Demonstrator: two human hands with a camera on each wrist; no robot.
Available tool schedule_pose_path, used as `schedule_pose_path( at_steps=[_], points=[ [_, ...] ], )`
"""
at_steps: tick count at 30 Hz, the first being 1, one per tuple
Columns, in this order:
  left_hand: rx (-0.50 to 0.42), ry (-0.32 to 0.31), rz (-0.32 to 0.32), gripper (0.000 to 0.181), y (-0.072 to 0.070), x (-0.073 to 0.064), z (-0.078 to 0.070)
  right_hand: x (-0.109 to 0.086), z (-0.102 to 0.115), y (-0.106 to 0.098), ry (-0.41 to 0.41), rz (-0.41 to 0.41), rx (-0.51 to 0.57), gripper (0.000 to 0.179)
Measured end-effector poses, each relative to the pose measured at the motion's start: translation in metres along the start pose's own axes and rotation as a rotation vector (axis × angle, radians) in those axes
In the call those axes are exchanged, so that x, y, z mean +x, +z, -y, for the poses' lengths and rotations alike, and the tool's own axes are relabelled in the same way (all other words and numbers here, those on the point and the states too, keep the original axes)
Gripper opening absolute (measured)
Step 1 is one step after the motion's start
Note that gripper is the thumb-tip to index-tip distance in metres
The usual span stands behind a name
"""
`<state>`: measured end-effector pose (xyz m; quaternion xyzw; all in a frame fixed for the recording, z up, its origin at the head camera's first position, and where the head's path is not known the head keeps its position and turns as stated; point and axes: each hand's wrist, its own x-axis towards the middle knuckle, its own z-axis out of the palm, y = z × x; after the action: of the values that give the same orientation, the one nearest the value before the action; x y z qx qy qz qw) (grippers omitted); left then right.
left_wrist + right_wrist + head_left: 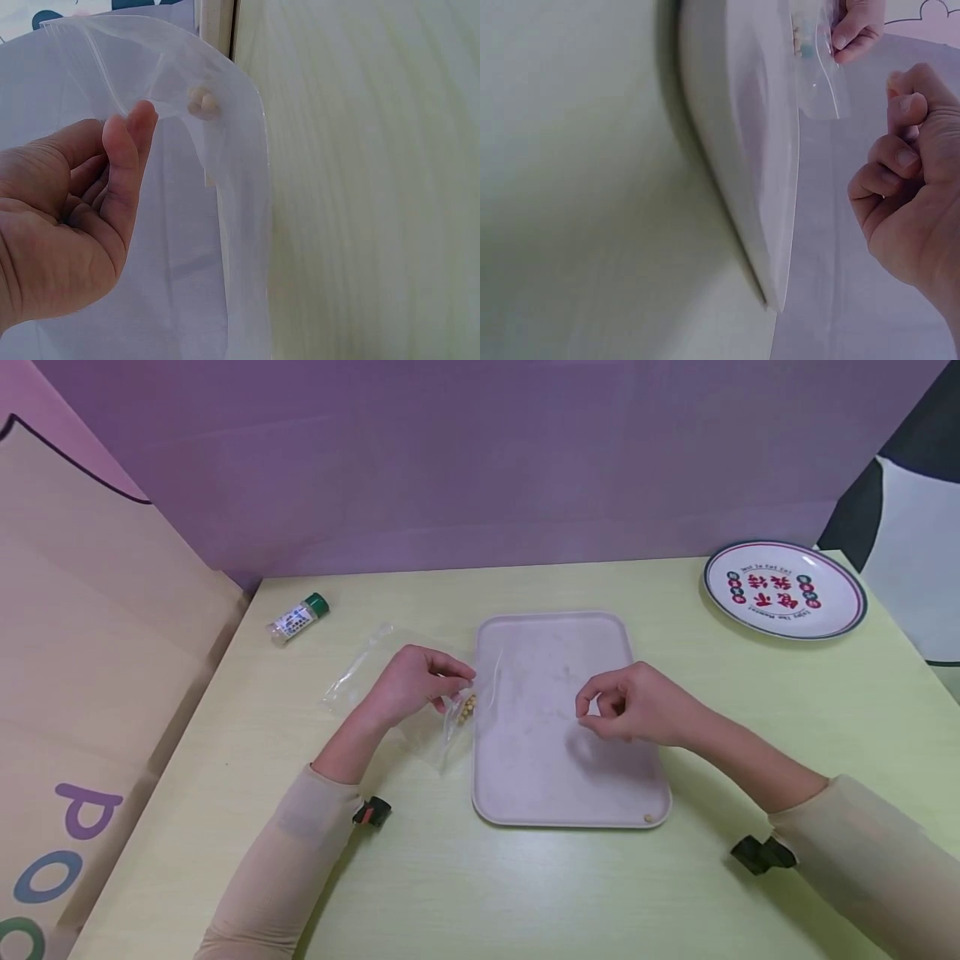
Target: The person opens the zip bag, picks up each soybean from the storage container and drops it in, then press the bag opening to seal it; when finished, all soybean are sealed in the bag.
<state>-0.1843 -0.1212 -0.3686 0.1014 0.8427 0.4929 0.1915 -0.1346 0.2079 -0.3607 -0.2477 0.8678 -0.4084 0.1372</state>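
Note:
My left hand (422, 685) pinches the edge of a clear plastic zip bag (360, 672) at the left side of a pale tray (555, 768). Several small tan beans (467, 708) lie in the bag; in the left wrist view these beans (202, 103) show through the film beyond my fingertips. Over the middle of the tray, my right hand (633, 703) has thumb and forefinger tips together, its other fingers curled. A tiny tan spot, seemingly a bean (892, 79), shows at those fingertips in the right wrist view. One loose bean (648, 818) sits in the tray's near right corner.
A small clear bottle with a green cap (298, 619) lies on its side at the back left of the table (517, 893). An oval white plate (785, 590) with red lettering stands at the back right. A purple backdrop (480, 468) rises behind the table.

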Motion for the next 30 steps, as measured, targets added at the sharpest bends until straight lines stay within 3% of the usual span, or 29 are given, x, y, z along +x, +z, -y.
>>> schedule_pose_path(
  at_steps=[14,30],
  points=[
    [-0.005,0.0,0.001,0.017,0.0,-0.001,-0.003,0.041,0.01,0.015,0.002,-0.03,0.102,0.004],
    [0.014,-0.008,-0.009,0.016,0.0,0.001,-0.004,0.075,0.02,0.029,-0.04,-0.059,0.131,0.006]
  ],
)
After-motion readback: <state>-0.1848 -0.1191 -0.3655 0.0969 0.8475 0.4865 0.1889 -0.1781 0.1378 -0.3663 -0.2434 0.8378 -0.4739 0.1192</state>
